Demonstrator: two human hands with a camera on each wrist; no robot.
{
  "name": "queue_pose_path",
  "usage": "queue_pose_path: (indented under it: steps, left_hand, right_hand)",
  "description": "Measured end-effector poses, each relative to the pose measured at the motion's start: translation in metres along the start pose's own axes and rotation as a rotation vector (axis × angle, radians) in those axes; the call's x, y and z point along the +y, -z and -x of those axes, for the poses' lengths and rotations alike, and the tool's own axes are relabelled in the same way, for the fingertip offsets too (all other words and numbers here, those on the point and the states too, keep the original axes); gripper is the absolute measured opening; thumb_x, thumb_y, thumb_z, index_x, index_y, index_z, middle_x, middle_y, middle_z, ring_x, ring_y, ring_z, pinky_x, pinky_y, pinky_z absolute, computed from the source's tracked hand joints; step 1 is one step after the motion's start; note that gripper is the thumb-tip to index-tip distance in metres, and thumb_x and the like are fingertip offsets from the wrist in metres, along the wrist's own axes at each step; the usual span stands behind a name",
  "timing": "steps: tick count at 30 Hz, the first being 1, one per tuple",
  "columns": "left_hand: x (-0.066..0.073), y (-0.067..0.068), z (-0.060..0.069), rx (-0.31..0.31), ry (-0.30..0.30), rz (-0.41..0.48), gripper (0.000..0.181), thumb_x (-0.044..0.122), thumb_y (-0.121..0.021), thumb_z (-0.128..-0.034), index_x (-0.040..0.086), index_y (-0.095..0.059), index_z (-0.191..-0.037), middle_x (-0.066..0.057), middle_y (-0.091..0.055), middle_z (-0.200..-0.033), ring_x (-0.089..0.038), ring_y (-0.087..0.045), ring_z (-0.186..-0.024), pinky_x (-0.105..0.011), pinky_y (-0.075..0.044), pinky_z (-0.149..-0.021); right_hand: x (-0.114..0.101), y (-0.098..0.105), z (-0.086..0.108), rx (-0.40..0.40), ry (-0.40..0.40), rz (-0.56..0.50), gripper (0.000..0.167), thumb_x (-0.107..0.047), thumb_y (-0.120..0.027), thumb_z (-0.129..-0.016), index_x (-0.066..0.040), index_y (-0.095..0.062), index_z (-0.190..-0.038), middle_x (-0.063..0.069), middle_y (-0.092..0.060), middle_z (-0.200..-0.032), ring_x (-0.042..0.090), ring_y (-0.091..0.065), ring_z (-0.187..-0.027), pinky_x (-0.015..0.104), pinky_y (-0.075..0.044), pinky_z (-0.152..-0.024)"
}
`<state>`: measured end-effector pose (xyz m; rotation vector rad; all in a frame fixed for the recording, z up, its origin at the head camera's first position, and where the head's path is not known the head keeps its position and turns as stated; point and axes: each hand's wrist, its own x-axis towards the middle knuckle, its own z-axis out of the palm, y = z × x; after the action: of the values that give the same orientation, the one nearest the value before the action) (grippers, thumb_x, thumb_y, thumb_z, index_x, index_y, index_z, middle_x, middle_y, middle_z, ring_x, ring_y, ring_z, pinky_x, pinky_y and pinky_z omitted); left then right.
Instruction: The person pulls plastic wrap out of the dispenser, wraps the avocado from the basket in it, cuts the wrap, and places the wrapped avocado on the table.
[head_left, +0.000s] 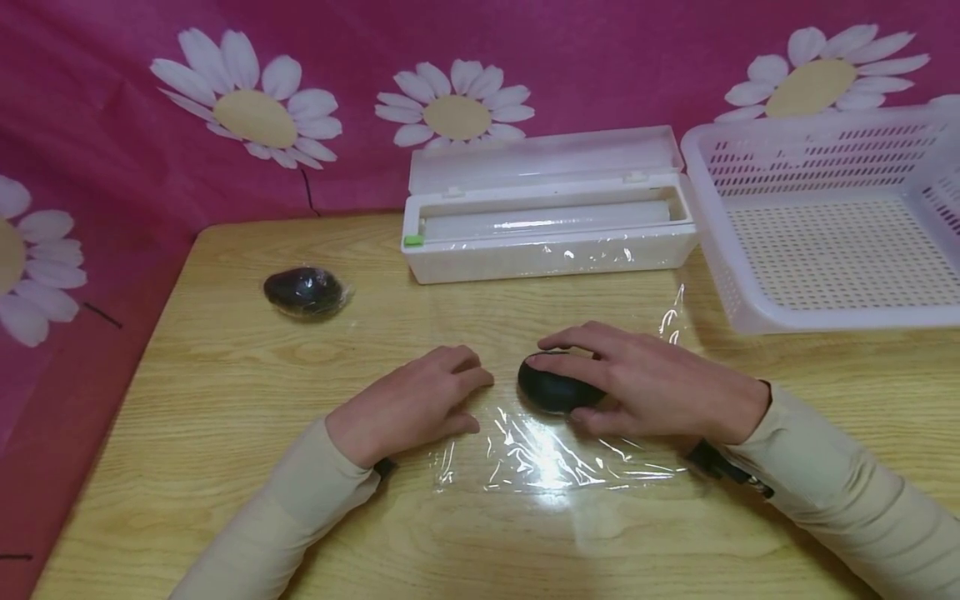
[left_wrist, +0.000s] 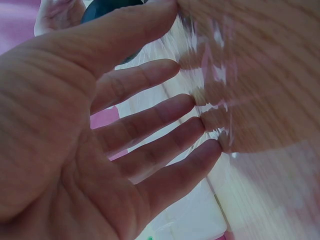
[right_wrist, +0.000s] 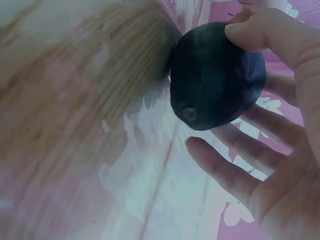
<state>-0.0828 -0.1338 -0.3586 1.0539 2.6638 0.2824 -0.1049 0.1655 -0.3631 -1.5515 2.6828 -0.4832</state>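
Note:
In the head view, a dark avocado (head_left: pixel 555 389) lies on a sheet of clear cling film (head_left: pixel 517 458) spread flat over the table. My right hand (head_left: pixel 645 383) grips it from the right, thumb on the near side and fingers over the top and far side. The right wrist view shows the avocado's stem scar (right_wrist: pixel 189 114) facing the camera. Left of the avocado, and apart from it, is my left hand (head_left: pixel 412 400). Its fingers are loosely extended, and in the left wrist view the fingertips (left_wrist: pixel 212 147) touch the film.
Behind the film stands a white dispenser box (head_left: pixel 540 265), lid raised, with a film roll (head_left: pixel 547 221) inside. A second avocado wrapped in film (head_left: pixel 303 290) lies at the back left. A white plastic basket (head_left: pixel 862 318) stands at the right, beside the box.

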Motion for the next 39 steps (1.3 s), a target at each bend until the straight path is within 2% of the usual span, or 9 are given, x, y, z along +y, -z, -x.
queue_pose_path:
  steps: [16,28,32,39]
  left_hand:
    - [0.004,0.005,0.0,0.006,-0.001,-0.016,0.048,0.032,-0.077,-0.0936,0.01,-0.066,-0.135,-0.007,-0.063,-0.127,-0.022,-0.06,-0.116,-0.038,-0.055,-0.105]
    - [0.006,0.004,-0.001,-0.003,-0.014,-0.049,0.049,0.033,-0.077,-0.0937,0.009,-0.065,-0.135,-0.009,-0.064,-0.129,-0.024,-0.062,-0.118,-0.039,-0.056,-0.104]
    - [0.005,0.002,-0.002,0.014,-0.032,-0.071,0.048,0.033,-0.077,-0.0934,0.007,-0.066,-0.132,-0.01,-0.065,-0.128,-0.026,-0.06,-0.12,-0.039,-0.054,-0.107]
    - [0.005,0.0,-0.001,0.022,0.01,-0.082,0.044,0.032,-0.078,-0.0927,0.009,-0.07,-0.129,-0.009,-0.065,-0.131,-0.028,-0.052,-0.127,-0.041,-0.047,-0.113]
  right_hand:
    - [-0.001,0.007,0.004,0.029,0.003,0.004,0.069,-0.039,-0.082,-0.087,-0.021,-0.055,-0.148,0.006,-0.059,-0.145,0.025,-0.062,-0.128,0.045,-0.061,-0.096]
    - [-0.002,0.013,0.011,0.088,0.02,0.042,0.069,-0.035,-0.08,-0.087,-0.024,-0.053,-0.15,0.006,-0.06,-0.143,0.025,-0.063,-0.126,0.046,-0.06,-0.096]
    - [-0.002,0.014,0.015,0.116,0.015,0.059,0.065,-0.032,-0.081,-0.085,-0.022,-0.057,-0.145,0.005,-0.062,-0.141,0.024,-0.065,-0.123,0.045,-0.061,-0.094]
    - [-0.001,0.018,0.021,0.146,0.018,0.079,0.056,-0.026,-0.082,-0.082,-0.019,-0.065,-0.135,0.004,-0.065,-0.135,0.02,-0.07,-0.112,0.038,-0.063,-0.085]
